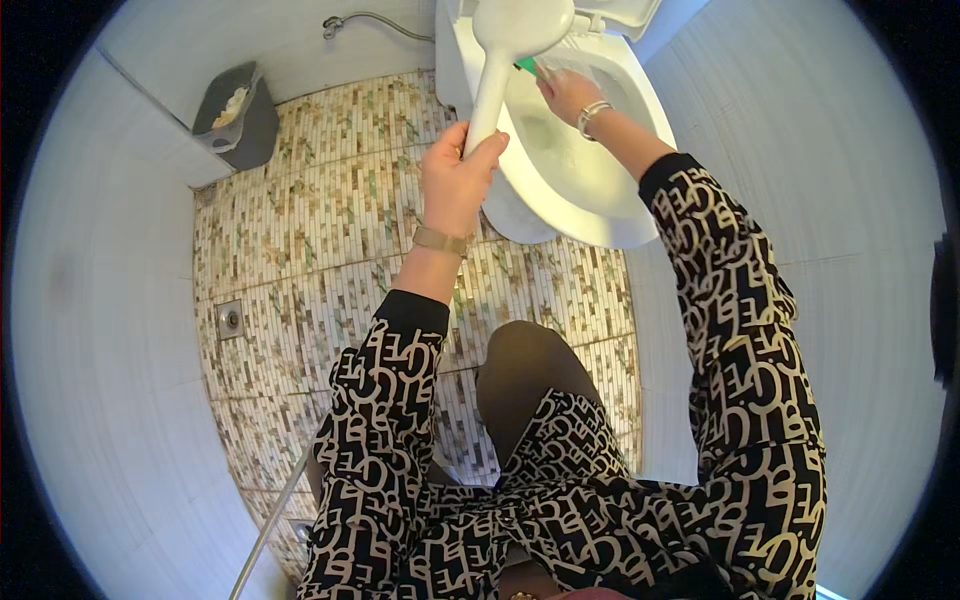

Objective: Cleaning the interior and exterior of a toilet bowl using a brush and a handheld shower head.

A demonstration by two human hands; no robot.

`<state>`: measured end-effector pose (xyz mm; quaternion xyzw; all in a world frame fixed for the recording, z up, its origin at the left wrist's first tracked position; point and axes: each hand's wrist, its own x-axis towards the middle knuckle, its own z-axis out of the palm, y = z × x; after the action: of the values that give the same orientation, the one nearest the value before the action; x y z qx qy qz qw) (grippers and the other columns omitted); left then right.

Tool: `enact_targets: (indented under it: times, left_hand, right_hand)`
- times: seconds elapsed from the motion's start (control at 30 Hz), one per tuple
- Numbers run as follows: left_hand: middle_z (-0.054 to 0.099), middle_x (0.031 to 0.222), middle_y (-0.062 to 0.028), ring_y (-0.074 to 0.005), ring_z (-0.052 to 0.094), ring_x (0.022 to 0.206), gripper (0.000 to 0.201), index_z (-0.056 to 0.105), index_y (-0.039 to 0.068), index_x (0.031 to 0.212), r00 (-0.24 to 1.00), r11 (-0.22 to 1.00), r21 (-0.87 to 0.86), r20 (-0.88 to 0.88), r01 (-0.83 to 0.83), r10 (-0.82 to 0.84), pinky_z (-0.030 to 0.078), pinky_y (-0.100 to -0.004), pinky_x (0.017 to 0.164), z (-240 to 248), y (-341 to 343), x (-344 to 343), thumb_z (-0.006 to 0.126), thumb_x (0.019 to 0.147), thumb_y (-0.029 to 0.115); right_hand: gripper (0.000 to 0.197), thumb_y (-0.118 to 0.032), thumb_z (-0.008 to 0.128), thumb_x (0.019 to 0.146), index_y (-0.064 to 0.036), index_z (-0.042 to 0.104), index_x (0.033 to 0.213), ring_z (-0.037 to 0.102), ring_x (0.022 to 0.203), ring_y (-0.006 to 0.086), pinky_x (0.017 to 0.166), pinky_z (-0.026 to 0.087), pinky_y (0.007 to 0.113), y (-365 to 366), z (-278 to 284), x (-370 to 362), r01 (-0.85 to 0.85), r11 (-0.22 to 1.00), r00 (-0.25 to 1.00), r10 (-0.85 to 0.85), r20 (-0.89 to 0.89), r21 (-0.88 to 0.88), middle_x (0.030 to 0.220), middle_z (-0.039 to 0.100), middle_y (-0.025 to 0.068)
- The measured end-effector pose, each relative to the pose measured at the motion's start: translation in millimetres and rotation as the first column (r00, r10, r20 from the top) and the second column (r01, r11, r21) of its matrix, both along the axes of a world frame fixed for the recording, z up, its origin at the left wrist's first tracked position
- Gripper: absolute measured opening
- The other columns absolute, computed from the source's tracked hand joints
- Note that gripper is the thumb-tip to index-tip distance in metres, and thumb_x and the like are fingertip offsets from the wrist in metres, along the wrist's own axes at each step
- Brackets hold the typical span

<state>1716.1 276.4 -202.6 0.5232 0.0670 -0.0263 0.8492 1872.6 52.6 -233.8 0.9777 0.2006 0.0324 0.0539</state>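
My left hand (458,180) is closed round the handle of a white shower head (522,28), held up over the left rim of the toilet bowl. Fine streaks of water seem to show beyond the head. Inside the white toilet (610,215), my right hand (568,95) is at the far part of the bowl with its fingers bent. It grips a small green object (526,65), mostly hidden by the fingers and the shower head, so its kind cannot be made out. The toilet seat and lid stand raised at the back.
A grey waste bin (248,135) with crumpled paper stands by the left wall. A valve with a flexible hose (385,20) is on the back wall. A floor drain (230,319) lies in the patterned tile floor (330,215). A metal shower hose (262,535) runs at lower left.
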Motion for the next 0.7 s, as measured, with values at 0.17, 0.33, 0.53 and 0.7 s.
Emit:
enact_targets:
  times: [0.17,0.33,0.53,0.7]
  left_hand:
    - [0.052,0.065,0.0027,-0.0023,0.038,0.047,0.015,0.06,0.004,0.09,1.0,0.999,-0.044,0.027,0.002,-0.001,0.027,-0.0193,0.041,7,1,-5,0.066,0.081,0.014]
    - [0.052,0.064,0.0026,-0.0023,0.039,0.047,0.016,0.06,0.003,0.09,0.999,0.995,-0.102,0.039,-0.013,0.017,0.028,-0.0194,0.04,6,6,-7,0.067,0.081,0.015]
    - [0.051,0.065,0.0019,-0.0039,0.038,0.047,0.015,0.059,0.004,0.09,1.0,0.99,-0.138,0.028,0.012,-0.009,0.027,-0.0193,0.042,11,-16,-6,0.066,0.082,0.015]
    - [0.051,0.065,0.0033,-0.0027,0.037,0.047,0.015,0.06,0.005,0.09,0.997,0.991,-0.125,0.061,0.053,-0.046,0.026,-0.0191,0.042,15,-22,-5,0.066,0.082,0.016]
  right_hand:
    - [0.025,-0.015,0.043,0.088,-0.0015,0.053,0.107,0.063,0.085,0.0359,0.074,0.051,0.047,-66,9,4,0.433,0.902,0.901,-0.432,0.031,-0.008,0.091,0.064,0.0197]
    - [0.022,-0.012,0.044,0.087,-0.0006,0.056,0.101,0.065,0.083,0.0347,0.072,0.052,0.045,-80,14,-9,0.43,0.897,0.902,-0.422,0.091,-0.1,0.088,0.064,0.0221]
    - [0.027,-0.018,0.041,0.089,0.0008,0.059,0.094,0.063,0.081,0.0374,0.073,0.05,0.044,-82,20,22,0.232,0.95,0.973,-0.225,0.056,-0.207,0.09,0.063,0.023]
    - [0.027,-0.018,0.041,0.089,-0.005,0.052,0.11,0.061,0.076,0.036,0.066,0.049,0.048,-169,58,-14,0.372,0.878,0.927,-0.371,0.063,-0.303,0.085,0.063,0.0203]
